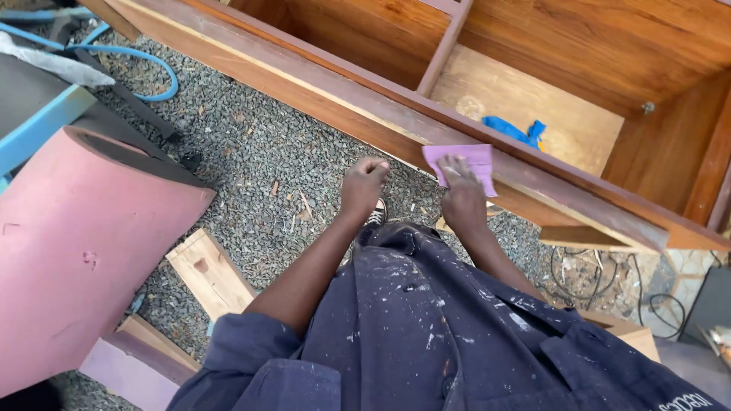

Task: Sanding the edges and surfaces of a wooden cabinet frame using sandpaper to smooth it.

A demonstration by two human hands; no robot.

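Over a gravel yard (251,152), a person in a paint-flecked navy coat (426,335) stands against the edge of a wooden cabinet (579,53) that lies on its back. The right hand (463,199) presses a pink sheet of sandpaper (464,164) flat against the cabinet's front rail (350,103); its fingers lie extended on top of the sheet, holding it down rather than wrapped around it. The sandpaper sits on the rail just right of the point where the inner divider (445,46) meets it, with its far edge reaching toward the open compartment.

The left hand (363,186) hovers just beside the right one, near the rail's lower edge. Its fingers curl loosely into a soft fist and hold nothing; whether the knuckles touch the wood cannot be told.

Inside the right compartment, a blue cloth (514,131) lies crumpled on the pale back panel (548,114), close behind the sandpaper but apart from it. A shoe tip (376,215) shows on the gravel between the two wrists.

To the left, a large pink roll (76,251) lies on its side, with a short plank (209,274) on the gravel near its lower edge. A blue hose (145,57) loops across the stones at the upper left, next to a light blue frame (38,125). Dark cables (601,278) trail over the ground at the right, below the cabinet's edge.
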